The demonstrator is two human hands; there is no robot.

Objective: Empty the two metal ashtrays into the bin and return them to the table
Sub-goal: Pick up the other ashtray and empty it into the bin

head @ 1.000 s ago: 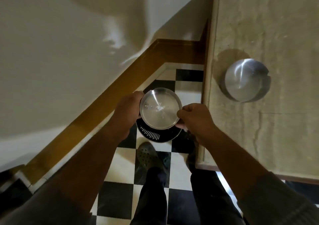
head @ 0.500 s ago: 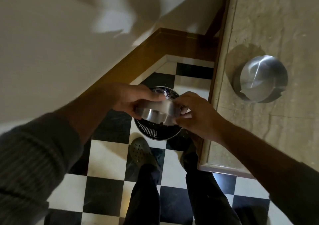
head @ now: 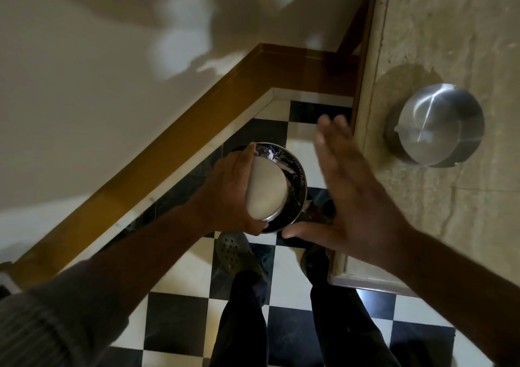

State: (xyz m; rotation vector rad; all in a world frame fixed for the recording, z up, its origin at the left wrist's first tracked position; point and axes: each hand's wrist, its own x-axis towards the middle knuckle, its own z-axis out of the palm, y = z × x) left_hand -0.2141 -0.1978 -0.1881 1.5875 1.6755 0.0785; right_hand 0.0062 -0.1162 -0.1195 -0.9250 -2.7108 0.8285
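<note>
**Ashtray upturned over bin; second ashtray on desk**

Left hand (head: 225,195): grip wrapped around the rim of one metal ashtray (head: 266,190), thumb at the upper edge, fingers curled under the lower edge. The ashtray is turned over and tilted, its flat underside facing the camera, held directly above the bin.

Right hand (head: 357,197): grip spread flat, fingers extended and together, thumb out toward 9 o'clock; it holds nothing. It sits at 3 o'clock of the held ashtray, just beside it and not touching. The fingertips are motion-blurred.

Bin (head: 298,169): round, dark, with a bright metal rim, standing on the floor beneath the held ashtray. Pale debris shows inside it at its 12 o'clock edge; what the debris is cannot be told.

Second ashtray (head: 439,124): round, brushed metal, lying upside down on the desk, at 2 o'clock of the right hand and well apart from it.

Desk (head: 450,226): pale, mottled stone-like top with a raised edge, filling the right side of the view.

Floor (head: 174,321): black and white chequered tiles. A shoe (head: 233,251) with perforated upper stands at 6 o'clock of the bin, dark trouser legs (head: 242,324) below it.

Wall (head: 84,85): cream, with a wooden skirting board (head: 174,152) running diagonally at 10 o'clock of the bin.
</note>
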